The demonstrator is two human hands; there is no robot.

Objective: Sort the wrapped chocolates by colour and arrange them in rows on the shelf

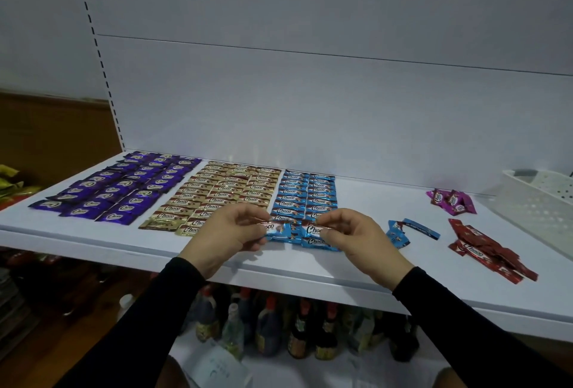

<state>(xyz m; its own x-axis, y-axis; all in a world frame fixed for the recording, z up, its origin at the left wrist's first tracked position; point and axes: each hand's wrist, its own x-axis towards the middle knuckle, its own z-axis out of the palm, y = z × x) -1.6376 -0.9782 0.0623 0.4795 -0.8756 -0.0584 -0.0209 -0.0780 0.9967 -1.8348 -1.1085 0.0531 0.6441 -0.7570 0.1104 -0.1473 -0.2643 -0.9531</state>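
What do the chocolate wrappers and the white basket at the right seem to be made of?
Blue chocolate wrappers: thin glossy foil or metallised plastic film, judging by their sheen and crinkled ends. White basket: likely rigid moulded plastic, matte, with rows of small perforations in its wall.

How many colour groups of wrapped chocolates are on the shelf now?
5. Purple rows at far left, gold rows next, blue rows in the middle, a pink pile at back right, a red pile at front right.
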